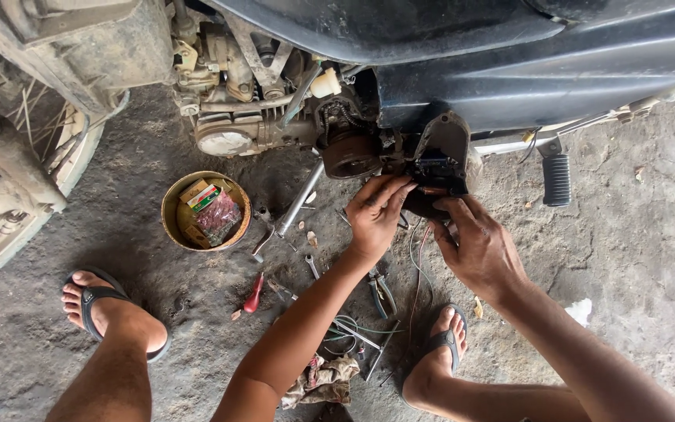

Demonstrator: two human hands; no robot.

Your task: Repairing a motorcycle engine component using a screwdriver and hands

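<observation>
Hands at frame centre: left hand [376,209] fingers pressed on small part [431,190] under motorcycle [509,70]; right hand [474,246] half-curled beside it, grip unclear. Cover off, wires [418,270] loose, tools [380,293] on floor [626,258].

A rough, dusty concrete floor [634,258] carries the clutter: below the fingers [388,195] lie pliers [382,291], a small spanner [312,266] and loose wires [353,328]; further down, a crumpled rag [323,380]. Left of the fingers sits a round tin bowl [169,212] (packets inside), with a red-handled screwdriver [254,294] below it.
</observation>
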